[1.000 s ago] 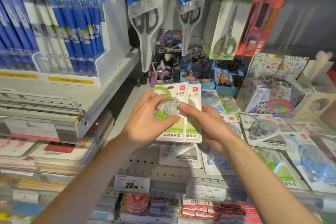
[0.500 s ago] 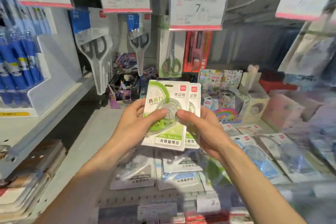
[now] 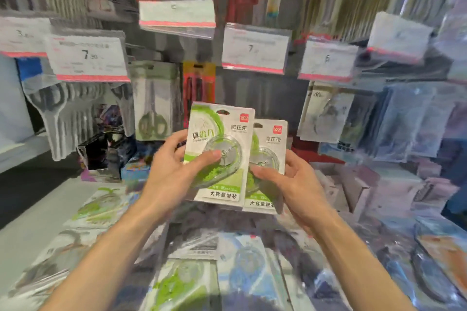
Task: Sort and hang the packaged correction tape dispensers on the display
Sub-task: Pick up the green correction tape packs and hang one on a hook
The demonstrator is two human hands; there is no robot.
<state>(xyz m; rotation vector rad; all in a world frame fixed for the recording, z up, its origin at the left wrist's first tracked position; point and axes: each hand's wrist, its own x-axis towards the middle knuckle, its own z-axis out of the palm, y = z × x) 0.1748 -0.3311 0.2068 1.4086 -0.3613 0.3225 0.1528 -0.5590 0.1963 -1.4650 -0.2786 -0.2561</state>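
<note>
Two green-and-white correction tape packs are held up in front of the display. My left hand [image 3: 174,174] grips the front pack [image 3: 222,134], thumb across its clear blister. Behind it and shifted right is the second pack [image 3: 271,144], which my right hand [image 3: 293,187] holds by its lower right side. Both packs stand upright, each with a hang hole at the top. More correction tape packs [image 3: 192,283], green and blue, lie flat on the shelf below my arms, blurred.
White price tags with pink strips [image 3: 88,55] [image 3: 255,48] hang on hooks above. Packaged scissors [image 3: 154,103] and a red pack [image 3: 199,83] hang behind the held packs. Blurred clear packages [image 3: 404,118] hang at the right. A white shelf [image 3: 22,149] juts out at the left.
Both hands have raised the two packs from the shelf toward the hanging hooks. The view has tilted up. The rear pack now sticks out further right and lower than the front one.
</note>
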